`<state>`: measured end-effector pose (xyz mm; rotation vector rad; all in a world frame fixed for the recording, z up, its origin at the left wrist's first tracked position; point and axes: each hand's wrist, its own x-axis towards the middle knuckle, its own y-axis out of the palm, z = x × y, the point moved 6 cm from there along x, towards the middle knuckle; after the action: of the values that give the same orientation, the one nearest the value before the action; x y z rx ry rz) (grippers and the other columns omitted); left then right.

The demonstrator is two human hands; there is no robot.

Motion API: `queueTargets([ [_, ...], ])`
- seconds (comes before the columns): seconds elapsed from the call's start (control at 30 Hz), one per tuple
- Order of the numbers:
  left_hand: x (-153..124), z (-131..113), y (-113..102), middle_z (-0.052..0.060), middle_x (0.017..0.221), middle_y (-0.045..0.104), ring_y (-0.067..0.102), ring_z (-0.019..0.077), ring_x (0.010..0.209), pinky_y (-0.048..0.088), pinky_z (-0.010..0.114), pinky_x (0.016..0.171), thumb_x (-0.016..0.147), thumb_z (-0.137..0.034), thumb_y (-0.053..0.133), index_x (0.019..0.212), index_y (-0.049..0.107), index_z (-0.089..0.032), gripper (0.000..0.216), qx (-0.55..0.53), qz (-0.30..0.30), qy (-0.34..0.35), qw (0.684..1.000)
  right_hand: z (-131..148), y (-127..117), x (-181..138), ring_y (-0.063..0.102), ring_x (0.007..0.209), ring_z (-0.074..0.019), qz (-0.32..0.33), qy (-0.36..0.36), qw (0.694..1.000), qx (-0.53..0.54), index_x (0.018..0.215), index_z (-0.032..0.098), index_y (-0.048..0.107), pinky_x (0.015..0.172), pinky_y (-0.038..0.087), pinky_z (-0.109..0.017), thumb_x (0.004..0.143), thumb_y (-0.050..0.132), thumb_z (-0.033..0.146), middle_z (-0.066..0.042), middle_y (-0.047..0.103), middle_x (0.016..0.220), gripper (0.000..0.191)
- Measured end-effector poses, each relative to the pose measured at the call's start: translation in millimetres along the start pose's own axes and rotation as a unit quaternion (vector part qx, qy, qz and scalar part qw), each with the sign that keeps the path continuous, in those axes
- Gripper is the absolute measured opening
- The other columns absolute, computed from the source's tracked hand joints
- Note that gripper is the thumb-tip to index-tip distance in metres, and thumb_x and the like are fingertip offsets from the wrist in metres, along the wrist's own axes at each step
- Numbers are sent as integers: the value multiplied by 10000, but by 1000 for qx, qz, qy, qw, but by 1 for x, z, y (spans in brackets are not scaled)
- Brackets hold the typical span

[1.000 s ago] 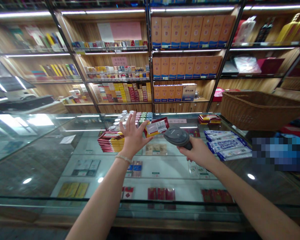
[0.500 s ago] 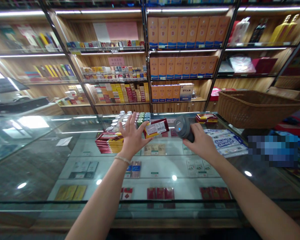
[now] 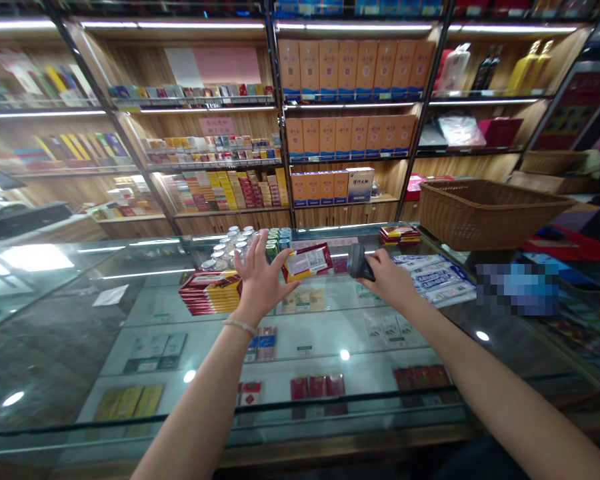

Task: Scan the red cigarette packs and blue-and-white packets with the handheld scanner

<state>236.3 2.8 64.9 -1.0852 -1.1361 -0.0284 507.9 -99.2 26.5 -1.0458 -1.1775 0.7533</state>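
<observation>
My left hand (image 3: 261, 277) pinches the left end of a flat red-and-yellow packet (image 3: 307, 262) between thumb and forefinger, the other fingers spread upward. A pale label with a barcode on the packet faces me. Closed around the handle of a dark grey barcode scanner (image 3: 359, 261) is my right hand (image 3: 387, 277); the scanner's head points left toward the packet, a short gap apart. A stack of similar red-and-yellow packets (image 3: 211, 293) lies left of my left hand, partly covered by it. Clear jars with white lids (image 3: 226, 248) and green-topped cans (image 3: 273, 250) stand just behind.
The glass counter (image 3: 325, 363) shows cigarette packs beneath its top. More red-and-yellow packets (image 3: 400, 234) lie at the back right. Blue-and-white packets (image 3: 437, 279) rest right of my right hand, before a wicker basket (image 3: 480, 213). Stocked shelves (image 3: 350, 110) stand behind.
The scanner has turned so that its head faces left toward the packet. My left hand keeps its hold on the packet. The whole view has shifted slightly.
</observation>
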Motion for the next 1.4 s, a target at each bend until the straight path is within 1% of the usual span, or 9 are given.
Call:
queueTargets([
  [0.17, 0, -2, 2, 189, 1749, 212, 261, 451, 1581, 31, 716, 1246, 775, -593, 839, 1332, 684, -311, 643, 0, -1, 6, 1000, -3, 4, -1, 697, 1061, -256, 2, 3, 1000, -1, 1247, 200, 638, 714, 547, -301, 937, 710, 468, -115, 579, 1299, 416],
  [0.4, 0, -3, 0, 198, 1740, 234, 257, 456, 1582, 33, 725, 1245, 756, -556, 869, 1329, 688, -300, 653, -2, 7, 4, 1000, -2, 8, -2, 690, 1092, -256, 6, -6, 1000, 2, 1246, 199, 643, 764, 560, -305, 931, 722, 448, -117, 582, 1303, 410],
  [0.57, 0, -4, 0, 194, 1743, 232, 252, 454, 1585, 24, 716, 1252, 734, -548, 889, 1332, 684, -300, 679, 0, 7, 5, 1000, -1, 10, -2, 697, 1074, -251, 12, -9, 1000, -7, 1252, 193, 647, 733, 560, -300, 930, 729, 449, -108, 586, 1291, 420],
  [0.83, -2, -2, 2, 172, 1752, 213, 252, 446, 1585, 9, 702, 1255, 759, -566, 860, 1335, 681, -312, 655, 1, 5, 5, 1000, 2, 8, -3, 690, 1092, -251, 34, -5, 999, -20, 1226, 201, 659, 743, 554, -295, 944, 713, 459, -108, 578, 1297, 386],
  [1.0, -2, -3, 2, 172, 1751, 214, 259, 438, 1583, 13, 692, 1258, 764, -579, 851, 1343, 677, -316, 659, 1, 4, 6, 1000, 2, 8, -3, 690, 1076, -254, 45, -3, 999, -21, 1235, 204, 658, 748, 550, -302, 948, 703, 476, -106, 582, 1255, 399],
  [1.23, -2, -5, 0, 184, 1746, 224, 253, 447, 1583, 19, 701, 1252, 753, -571, 866, 1352, 675, -319, 677, 4, 11, 5, 1000, 3, 6, -4, 686, 1073, -261, 38, -5, 999, -20, 1231, 203, 659, 758, 555, -316, 946, 700, 483, -113, 587, 1232, 402],
  [1.4, -2, -5, 0, 179, 1747, 227, 250, 452, 1584, 19, 711, 1251, 748, -574, 869, 1343, 679, -322, 674, -4, 7, 4, 1000, 3, 7, -5, 653, 1122, -278, 34, -14, 999, -34, 1232, 194, 653, 813, 553, -337, 966, 661, 494, -138, 592, 1245, 401],
])
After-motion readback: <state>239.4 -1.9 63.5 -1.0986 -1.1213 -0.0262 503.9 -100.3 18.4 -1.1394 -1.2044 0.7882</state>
